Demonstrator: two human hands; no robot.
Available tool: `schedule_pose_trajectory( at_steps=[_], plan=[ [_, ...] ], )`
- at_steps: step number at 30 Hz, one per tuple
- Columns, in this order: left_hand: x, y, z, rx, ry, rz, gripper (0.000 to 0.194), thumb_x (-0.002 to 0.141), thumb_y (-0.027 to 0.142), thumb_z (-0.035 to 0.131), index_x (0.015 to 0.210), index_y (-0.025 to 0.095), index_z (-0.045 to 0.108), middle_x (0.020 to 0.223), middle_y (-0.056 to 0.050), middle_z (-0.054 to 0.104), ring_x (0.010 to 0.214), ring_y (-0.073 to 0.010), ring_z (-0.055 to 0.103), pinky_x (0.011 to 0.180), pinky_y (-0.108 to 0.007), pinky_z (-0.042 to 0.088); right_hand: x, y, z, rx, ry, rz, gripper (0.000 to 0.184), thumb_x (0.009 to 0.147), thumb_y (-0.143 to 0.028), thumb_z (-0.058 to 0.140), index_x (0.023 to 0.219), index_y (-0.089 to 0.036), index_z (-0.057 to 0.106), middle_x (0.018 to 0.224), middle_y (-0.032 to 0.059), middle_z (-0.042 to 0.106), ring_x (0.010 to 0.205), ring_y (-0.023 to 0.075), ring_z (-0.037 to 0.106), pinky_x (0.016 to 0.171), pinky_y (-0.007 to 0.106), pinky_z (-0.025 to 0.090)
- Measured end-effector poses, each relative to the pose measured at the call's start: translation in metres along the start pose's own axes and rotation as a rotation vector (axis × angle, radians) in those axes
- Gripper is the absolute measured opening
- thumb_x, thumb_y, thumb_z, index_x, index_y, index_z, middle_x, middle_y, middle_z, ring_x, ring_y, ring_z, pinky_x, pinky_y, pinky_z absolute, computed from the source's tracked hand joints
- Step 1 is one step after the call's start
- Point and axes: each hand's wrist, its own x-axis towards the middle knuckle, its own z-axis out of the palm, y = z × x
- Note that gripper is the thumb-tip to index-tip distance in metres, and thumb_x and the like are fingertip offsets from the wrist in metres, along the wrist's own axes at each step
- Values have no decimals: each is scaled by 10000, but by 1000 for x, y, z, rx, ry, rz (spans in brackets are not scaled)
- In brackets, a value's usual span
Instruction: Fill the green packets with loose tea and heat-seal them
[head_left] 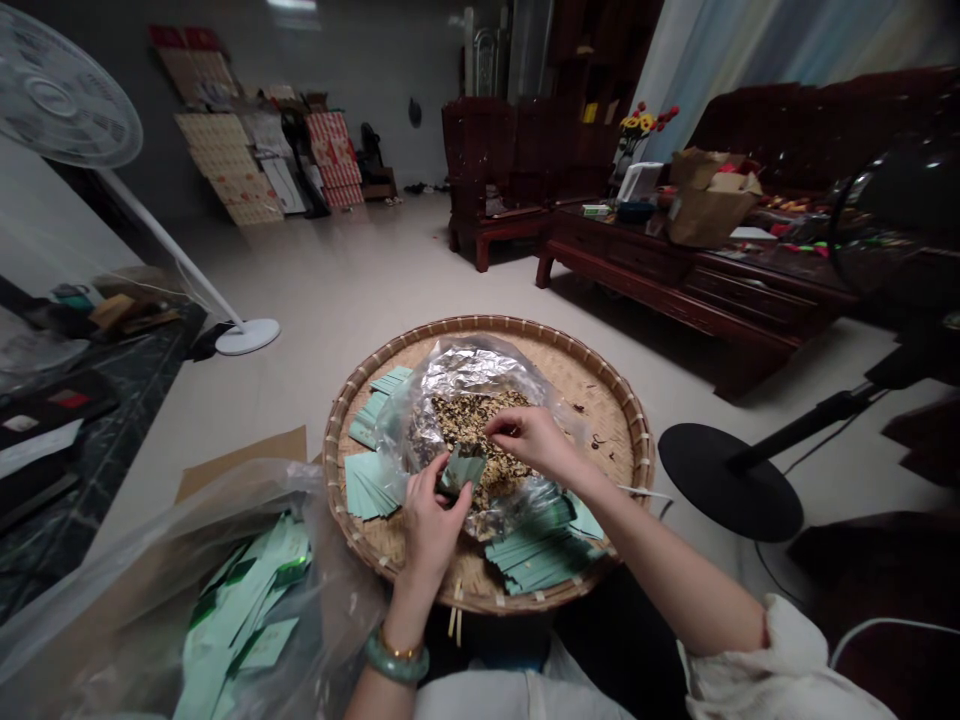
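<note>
A small green paper packet (463,472) is held between the thumb and fingers of my left hand (435,515), its mouth facing up. My right hand (529,438) hovers just above and to the right of it, fingertips pinched together; what they hold, if anything, is too small to make out. Beneath both hands, a clear plastic bag (480,360) lies spread open with a loose dried mix (469,415) of pale and dark bits. All of this rests on a round woven bamboo tray (592,385). Fanned green packets (544,550) lie at the tray's near right, with more packets (367,487) on its left.
At lower left, a large clear plastic bag (330,560) contains many green packets. A white standing fan (247,337) stands left, and a black fan base (731,480) right. Beyond are a dark wooden table (660,265) with a paper bag (705,205) and stacked boxes (229,165).
</note>
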Motion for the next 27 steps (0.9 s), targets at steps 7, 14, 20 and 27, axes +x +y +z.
schedule_pose_trajectory(
  at_steps=[7,14,20,27],
  plan=[
    [-1,0,-2,-26,25,48,436,725,233,663,1150,191,575,964,-89,632,784,-184,604,593,-273,517,-14,-5,5,37,-19,-178,210,810,-318,631,970,-190,677,953,56,679,859,169,618,713,261,473],
    [-1,-1,0,-94,-30,-20,433,724,272,652,1140,178,577,991,-98,623,787,-183,610,588,-269,517,-13,3,13,-43,-89,-231,109,821,-246,619,791,-165,687,757,39,656,695,137,589,620,237,440],
    [-1,1,-4,-119,-61,-83,429,725,290,646,1132,174,577,1014,-99,626,688,-156,602,583,-274,515,-15,0,13,65,103,-196,139,826,-289,604,840,-181,691,933,71,657,832,163,609,665,258,476],
    [3,4,-3,-307,-85,-194,505,647,281,703,1131,190,591,1042,-104,634,773,-176,609,562,-240,480,-17,3,21,5,-18,-279,146,809,-280,632,740,-163,686,833,64,635,761,159,585,680,272,452]
  ],
)
